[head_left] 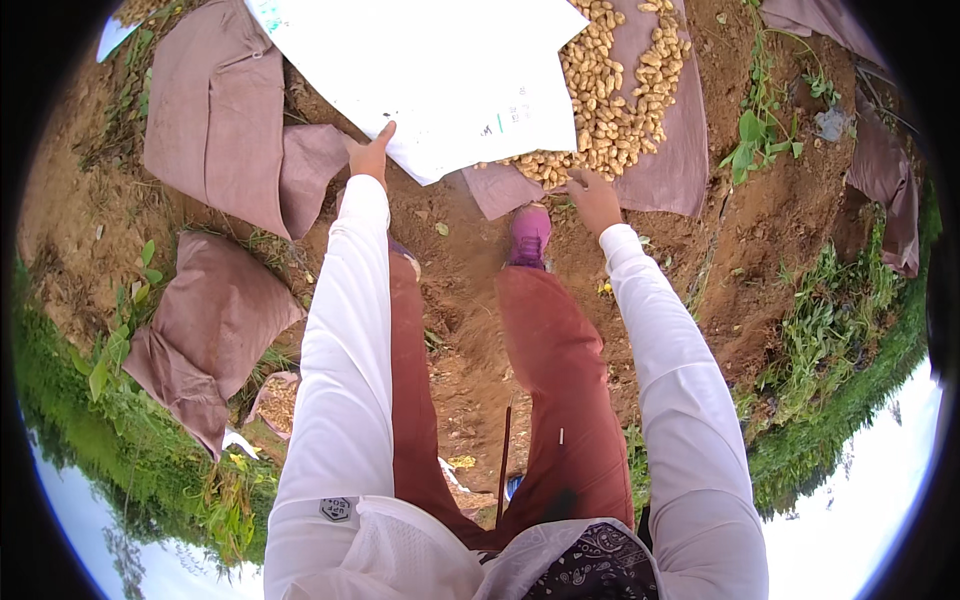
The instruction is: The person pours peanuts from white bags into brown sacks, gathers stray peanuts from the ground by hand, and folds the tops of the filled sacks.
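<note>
A large white woven sack [450, 75], bearing some print, spreads in front of me over a brown cloth sheet [682, 165]. My left hand [369, 156] grips its near left edge, with the thumb on top and the other fingers partly hidden. Unshelled peanuts [611, 97] lie heaped on the sheet, along the right side of the white sack and partly beneath it. My right hand [596, 201] is low at the near edge of the peanuts, close to the white sack's right corner. Whether its fingers pinch anything is not clear.
A folded brown sack [217, 112] lies left of the white one. Nearer on the left rests a filled brown sack [225, 307], with another container of peanuts [277, 405] beside it. My pink shoe [530, 232] stands against the sheet. Uprooted plants [757, 139] lie on the soil at right.
</note>
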A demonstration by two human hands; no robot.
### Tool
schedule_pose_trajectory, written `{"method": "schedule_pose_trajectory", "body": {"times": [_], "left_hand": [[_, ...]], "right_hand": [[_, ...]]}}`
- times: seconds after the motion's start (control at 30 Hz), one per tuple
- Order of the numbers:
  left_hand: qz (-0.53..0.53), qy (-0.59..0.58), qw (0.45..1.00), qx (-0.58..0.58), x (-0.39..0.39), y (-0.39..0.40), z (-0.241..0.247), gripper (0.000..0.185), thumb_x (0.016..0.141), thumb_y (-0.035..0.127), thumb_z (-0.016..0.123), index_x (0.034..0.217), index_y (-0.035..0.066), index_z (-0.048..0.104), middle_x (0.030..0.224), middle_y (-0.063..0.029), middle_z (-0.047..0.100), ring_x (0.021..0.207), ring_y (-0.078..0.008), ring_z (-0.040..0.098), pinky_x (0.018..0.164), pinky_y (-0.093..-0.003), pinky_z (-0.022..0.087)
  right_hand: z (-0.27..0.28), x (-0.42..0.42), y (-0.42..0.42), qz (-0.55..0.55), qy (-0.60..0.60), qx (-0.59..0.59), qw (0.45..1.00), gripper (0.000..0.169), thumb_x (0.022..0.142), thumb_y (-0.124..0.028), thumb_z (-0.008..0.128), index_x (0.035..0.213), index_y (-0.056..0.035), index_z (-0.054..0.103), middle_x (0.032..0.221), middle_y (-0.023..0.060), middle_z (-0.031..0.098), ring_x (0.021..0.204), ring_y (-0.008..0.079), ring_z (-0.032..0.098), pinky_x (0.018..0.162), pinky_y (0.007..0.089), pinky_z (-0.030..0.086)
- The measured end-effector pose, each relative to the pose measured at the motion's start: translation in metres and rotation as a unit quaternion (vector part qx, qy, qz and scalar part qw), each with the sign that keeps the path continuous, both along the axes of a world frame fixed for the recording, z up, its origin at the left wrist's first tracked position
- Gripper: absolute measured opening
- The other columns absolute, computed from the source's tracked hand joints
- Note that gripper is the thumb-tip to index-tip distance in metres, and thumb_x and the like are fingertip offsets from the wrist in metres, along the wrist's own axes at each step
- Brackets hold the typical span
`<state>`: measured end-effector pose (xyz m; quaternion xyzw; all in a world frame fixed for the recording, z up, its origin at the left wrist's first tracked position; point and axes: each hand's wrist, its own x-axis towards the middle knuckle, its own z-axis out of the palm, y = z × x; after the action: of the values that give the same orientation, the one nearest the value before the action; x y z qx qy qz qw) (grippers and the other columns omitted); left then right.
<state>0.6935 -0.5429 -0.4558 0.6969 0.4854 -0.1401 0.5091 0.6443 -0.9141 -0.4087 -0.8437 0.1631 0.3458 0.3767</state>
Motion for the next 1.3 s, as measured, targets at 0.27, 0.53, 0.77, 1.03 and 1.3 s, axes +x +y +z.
{"method": "schedule_pose_trajectory", "body": {"times": [0.27,0.53,0.77,1.03,1.3], "left_hand": [[0.027,-0.234,0.972,-0.002,0.090,-0.007,0.112,0.028,0.095,0.007,0.050,0.121,-0.004,0.053,0.112,-0.0122,0.061,0.096,-0.0210,0.059,0.083,-0.0322,0.047],[-0.039,-0.202,0.922,0.329,0.127,0.239,0.304,0.051,0.094,0.019,0.055,0.135,-0.007,0.040,0.127,-0.0196,0.053,0.106,-0.0292,0.059,0.087,-0.0375,0.052],[0.111,0.093,0.868,0.475,0.080,0.355,0.280,0.093,0.084,0.036,0.067,0.147,0.002,0.008,0.142,-0.0254,0.031,0.125,-0.0352,0.041,0.100,-0.0481,0.041],[-0.586,-0.194,0.688,0.382,0.052,0.044,0.101,0.032,0.082,0.018,0.066,0.110,0.004,0.063,0.110,-0.0143,0.061,0.108,-0.0347,0.054,0.096,-0.0431,0.041],[-0.647,-0.136,0.685,0.306,0.088,-0.036,-0.071,0.032,0.083,0.014,0.060,0.114,0.009,0.062,0.117,-0.0115,0.061,0.110,-0.0326,0.054,0.095,-0.0416,0.044]], "right_hand": [[-0.042,-0.026,-0.029,-0.034,0.021,-0.074,0.996,0.034,0.085,-0.026,0.056,0.108,-0.0025,0.065,0.100,0.0211,0.066,0.093,0.0344,0.064,0.083,0.0395,0.049],[-0.028,-0.038,-0.012,0.001,0.047,-0.071,0.996,0.036,0.084,-0.027,0.054,0.113,-0.0073,0.064,0.101,0.0214,0.066,0.096,0.0375,0.062,0.087,0.0445,0.048],[-0.061,-0.068,0.028,-0.001,0.087,-0.010,0.996,0.037,0.083,-0.028,0.056,0.112,-0.0065,0.064,0.105,0.0201,0.066,0.100,0.0359,0.062,0.091,0.0413,0.047],[-0.159,-0.156,0.073,-0.170,0.184,0.112,0.962,0.050,0.078,-0.028,0.064,0.117,0.0026,0.059,0.108,0.0207,0.065,0.103,0.0339,0.061,0.091,0.0368,0.046],[-0.180,-0.159,0.105,-0.489,0.257,0.158,0.819,0.019,0.084,-0.018,0.060,0.100,-0.0076,0.056,0.082,0.0005,0.054,0.073,0.0131,0.053,0.055,0.0299,0.042]]}}
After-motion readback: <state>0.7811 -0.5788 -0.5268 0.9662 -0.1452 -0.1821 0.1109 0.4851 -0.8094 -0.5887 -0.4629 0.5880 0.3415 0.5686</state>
